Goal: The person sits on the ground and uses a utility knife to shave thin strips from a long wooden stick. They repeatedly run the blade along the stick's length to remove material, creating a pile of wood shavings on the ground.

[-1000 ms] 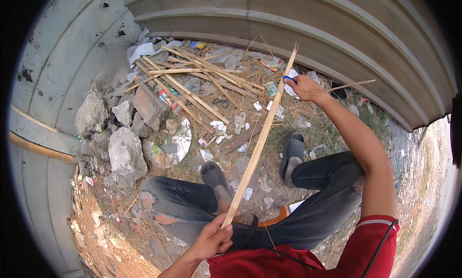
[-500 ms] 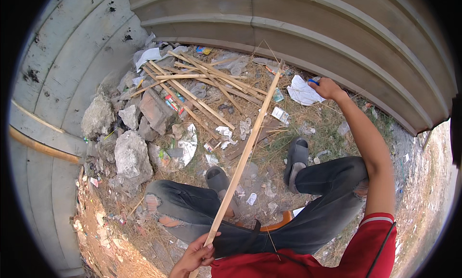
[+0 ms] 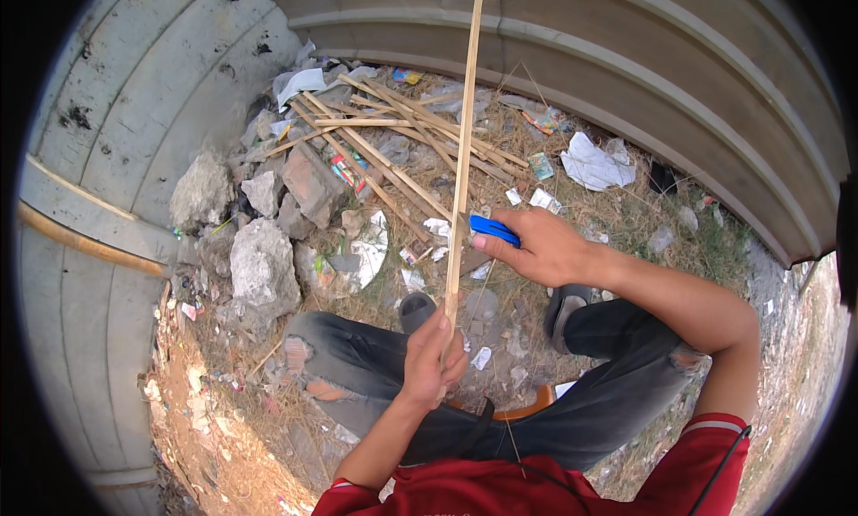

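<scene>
My left hand (image 3: 435, 360) is wrapped round the lower end of a long, pale bamboo strip (image 3: 464, 150). The strip stands nearly upright in the picture, its top running off the upper edge. Closed round a blue utility knife (image 3: 494, 231) is my right hand (image 3: 545, 246), to the right of the strip. The knife's tip is at the strip's right edge, above my left hand; whether the blade cuts in I cannot tell. Farther off, a loose pile of similar bamboo strips (image 3: 384, 121) lies crossed on the ground.
Rough stones (image 3: 262, 264) are heaped on the left beside a grey metal wall (image 3: 143, 87). A brown corrugated wall (image 3: 626, 60) curves across the back. White paper (image 3: 597, 163) and other litter lie on dry grass. My bent knees flank an orange seat (image 3: 527, 409).
The right hand has come in from the far right to the strip with the knife. My left hand has risen with the strip, which now stands more upright and reaches farther up.
</scene>
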A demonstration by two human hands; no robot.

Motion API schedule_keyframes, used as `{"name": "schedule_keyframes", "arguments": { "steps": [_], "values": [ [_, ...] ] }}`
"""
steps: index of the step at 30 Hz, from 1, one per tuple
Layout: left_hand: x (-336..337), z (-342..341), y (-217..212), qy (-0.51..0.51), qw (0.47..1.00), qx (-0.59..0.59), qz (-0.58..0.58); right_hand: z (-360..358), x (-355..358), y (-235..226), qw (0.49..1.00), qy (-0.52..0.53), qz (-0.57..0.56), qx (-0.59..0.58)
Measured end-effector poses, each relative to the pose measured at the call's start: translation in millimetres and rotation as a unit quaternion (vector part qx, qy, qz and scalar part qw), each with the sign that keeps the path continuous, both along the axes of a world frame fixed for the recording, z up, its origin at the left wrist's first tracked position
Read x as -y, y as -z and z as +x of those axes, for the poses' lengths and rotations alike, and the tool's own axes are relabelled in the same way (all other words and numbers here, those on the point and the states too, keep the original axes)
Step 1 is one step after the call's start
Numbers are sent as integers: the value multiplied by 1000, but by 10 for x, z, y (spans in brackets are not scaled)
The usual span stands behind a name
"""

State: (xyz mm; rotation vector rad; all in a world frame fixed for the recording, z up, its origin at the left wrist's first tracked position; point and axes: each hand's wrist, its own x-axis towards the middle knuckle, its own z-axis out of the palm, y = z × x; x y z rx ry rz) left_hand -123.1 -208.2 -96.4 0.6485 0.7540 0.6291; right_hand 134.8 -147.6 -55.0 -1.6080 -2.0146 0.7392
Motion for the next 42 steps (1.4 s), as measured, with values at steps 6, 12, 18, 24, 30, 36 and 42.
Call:
{"name": "schedule_keyframes", "arguments": {
  "steps": [6,12,18,24,30,36,42],
  "values": [
    [-73,128,-83,18,998,62,-15,-115,184,-98,997,-45,-15,62],
    [-109,104,-99,20,990,105,-94,-195,260,-214,988,-77,-101,86],
    [-125,144,14,20,992,45,-118,-142,101,-62,976,-106,-123,146],
    [84,-32,18,39,989,18,-144,82,-241,218,972,-33,-134,190],
    [622,-296,-197,126,970,37,-203,1318,-629,442,940,246,-101,216],
    [880,-891,-116,172,955,-80,-228,2202,-390,539,893,321,-91,301],
    [996,-1383,49,198,946,-124,-224,2446,-556,469,846,448,-71,279]
  ]
}}
